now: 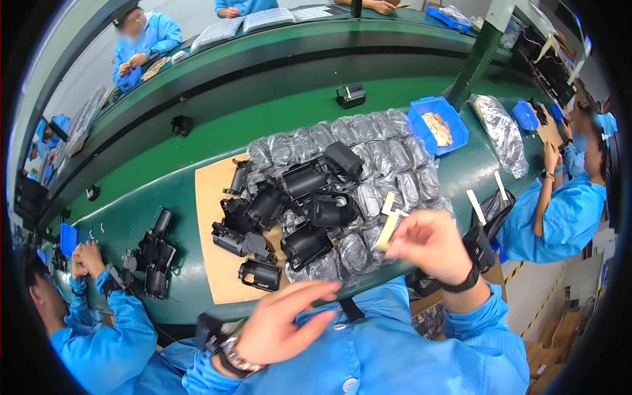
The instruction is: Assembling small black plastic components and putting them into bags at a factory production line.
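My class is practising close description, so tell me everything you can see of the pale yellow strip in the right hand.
The pale yellow strip is narrow and flat, with a dull surface like paper or thin foam; the exact material is unclear. Its upper part steps sideways in a crooked outline. It slants, its upper end leaning right before the step. The right hand pinches its lower part, in view over the plastic-wrapped parcels; whether it touches them cannot be told.

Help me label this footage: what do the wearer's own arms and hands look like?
Both sleeves are light blue. The left hand is ungloved, with a shiny metal wristband and boxy black device; the right hand, also ungloved, has a black strap and similar device.
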Tool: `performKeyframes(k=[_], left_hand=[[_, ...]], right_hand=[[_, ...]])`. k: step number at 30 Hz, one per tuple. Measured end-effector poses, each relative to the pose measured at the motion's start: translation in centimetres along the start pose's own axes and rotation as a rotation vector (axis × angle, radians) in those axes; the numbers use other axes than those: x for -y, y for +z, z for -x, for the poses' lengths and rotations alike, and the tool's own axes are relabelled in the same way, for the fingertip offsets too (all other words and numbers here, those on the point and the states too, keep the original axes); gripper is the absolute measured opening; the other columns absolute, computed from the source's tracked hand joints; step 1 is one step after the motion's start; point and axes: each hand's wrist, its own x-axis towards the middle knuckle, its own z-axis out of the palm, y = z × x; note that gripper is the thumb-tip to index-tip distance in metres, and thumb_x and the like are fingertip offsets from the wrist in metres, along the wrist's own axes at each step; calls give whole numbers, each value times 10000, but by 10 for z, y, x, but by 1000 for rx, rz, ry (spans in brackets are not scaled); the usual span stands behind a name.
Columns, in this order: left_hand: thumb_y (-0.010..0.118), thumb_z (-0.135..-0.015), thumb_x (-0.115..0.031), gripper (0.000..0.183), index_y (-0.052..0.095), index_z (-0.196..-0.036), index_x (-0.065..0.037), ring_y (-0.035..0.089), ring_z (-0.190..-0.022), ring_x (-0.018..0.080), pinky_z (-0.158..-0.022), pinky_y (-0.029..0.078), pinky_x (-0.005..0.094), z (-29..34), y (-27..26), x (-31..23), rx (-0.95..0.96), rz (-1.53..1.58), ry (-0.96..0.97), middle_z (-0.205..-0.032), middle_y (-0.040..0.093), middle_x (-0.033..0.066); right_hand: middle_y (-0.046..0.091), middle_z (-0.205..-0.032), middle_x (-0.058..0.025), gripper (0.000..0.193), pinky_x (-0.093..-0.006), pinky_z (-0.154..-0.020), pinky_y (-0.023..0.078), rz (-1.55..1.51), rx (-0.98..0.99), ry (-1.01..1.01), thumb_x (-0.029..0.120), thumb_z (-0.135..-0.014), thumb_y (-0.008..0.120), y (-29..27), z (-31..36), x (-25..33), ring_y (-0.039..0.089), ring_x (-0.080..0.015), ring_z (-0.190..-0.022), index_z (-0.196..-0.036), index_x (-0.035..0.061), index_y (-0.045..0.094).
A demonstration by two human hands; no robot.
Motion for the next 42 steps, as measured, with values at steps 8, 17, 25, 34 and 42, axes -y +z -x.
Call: performKeyframes(k=[8, 17, 25, 34, 42], left_hand=[[632, -825, -51, 108, 646, -898, 27, 562, -702, 58, -551, 445, 201, -19, 49, 30, -166, 483, -178, -876, 636, 63], [635, -748, -2, 84, 640, -830, 14, 584, -571, 151, -506, 443, 247, -29, 44, 10, -65, -38, -42, -709, 609, 86], [653, -670, 8, 82, 625, -746, -4, 590, -563, 240, -506, 464, 303, -36, 42, -2, -162, -353, 120, -671, 598, 100], [677, -603, 49, 119, 603, -695, 36, 628, -627, 188, -565, 494, 262, -24, 31, -9, -415, -419, 180, -732, 640, 133], [686, -485, 47, 256, 637, -727, -20, 600, -597, 230, -533, 462, 309, -16, 7, 2, -405, -663, 453, -682, 589, 80]], right_hand=[[610, -750, -35, 233, -239, -575, 448, 453, -39, -402, 106, -652, 799, 29, 25, -24, 557, -126, -645, -730, 35, 592], [626, -971, -142, 205, -337, -763, 467, 420, 287, -350, 59, -767, 662, 14, 24, -22, 596, -280, -856, -962, 0, 646], [656, -885, -101, 99, -294, -762, 474, 53, 37, -251, 44, -834, 598, -12, 14, -19, 596, -188, -903, -882, -19, 658], [642, -902, -185, 225, -347, -695, 491, 1247, -781, -420, 29, -766, 601, -203, -103, -4, 634, -282, -796, -986, 2, 640], [637, -758, -77, 89, -255, -586, 443, 475, 52, -402, 81, -765, 665, -16, -8, 0, 600, -145, -703, -815, 9, 646]])
